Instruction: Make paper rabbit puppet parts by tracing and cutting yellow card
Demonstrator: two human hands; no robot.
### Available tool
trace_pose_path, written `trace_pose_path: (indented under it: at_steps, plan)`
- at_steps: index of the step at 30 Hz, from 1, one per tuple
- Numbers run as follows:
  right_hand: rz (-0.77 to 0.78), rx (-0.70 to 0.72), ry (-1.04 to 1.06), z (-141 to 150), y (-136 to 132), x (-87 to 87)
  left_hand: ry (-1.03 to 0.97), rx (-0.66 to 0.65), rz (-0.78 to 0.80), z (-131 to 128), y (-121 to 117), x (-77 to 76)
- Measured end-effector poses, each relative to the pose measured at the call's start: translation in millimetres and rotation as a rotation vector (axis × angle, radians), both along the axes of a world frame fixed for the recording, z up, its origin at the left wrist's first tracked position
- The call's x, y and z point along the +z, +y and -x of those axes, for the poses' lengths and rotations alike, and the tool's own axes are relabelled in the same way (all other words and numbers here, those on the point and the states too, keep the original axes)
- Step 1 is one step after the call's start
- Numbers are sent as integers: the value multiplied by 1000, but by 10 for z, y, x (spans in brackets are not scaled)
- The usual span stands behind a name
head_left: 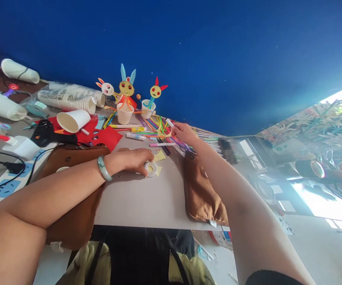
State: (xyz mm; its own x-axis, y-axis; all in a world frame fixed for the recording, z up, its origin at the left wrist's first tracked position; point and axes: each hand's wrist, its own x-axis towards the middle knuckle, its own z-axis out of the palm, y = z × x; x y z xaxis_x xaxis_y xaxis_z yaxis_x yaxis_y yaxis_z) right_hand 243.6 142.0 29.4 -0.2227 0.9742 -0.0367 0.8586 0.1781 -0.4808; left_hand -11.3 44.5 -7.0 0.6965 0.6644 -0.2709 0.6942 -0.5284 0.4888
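Observation:
My left hand, with a jade-coloured bangle at the wrist, has its fingers closed on a small clear ring like a roll of tape low over the table. Pale yellow paper pieces lie beside that ring. Farther forward, my right hand reaches over a heap of coloured sticks and pens. Between its fingertips is a short white object, possibly a pen cap or glue stick; its kind is not clear. A pink-and-white marker and a glue tube lie between the hands.
Paper cups with rabbit-face figures, one cup among them, stand by the blue wall. At left are a tipped cup, red paper, a black glue gun and a power strip. Brown cushions lie under both forearms.

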Motion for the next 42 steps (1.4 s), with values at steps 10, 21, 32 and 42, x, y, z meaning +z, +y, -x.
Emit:
trace_pose_path:
  at_steps: [10, 21, 32, 42]
  plan:
    - [239, -34, 353, -15, -210, 44, -18, -8, -5, 0, 0, 9]
    - [287, -21, 658, -4, -671, -124, -7, 6, 5, -8, 1, 12]
    - [259, 56, 669, 27, -916, -88, -32, -8, -12, -10, 12, -15]
    - [343, -123, 898, 11, -927, -126, 4, 17, 24, -12, -9, 62]
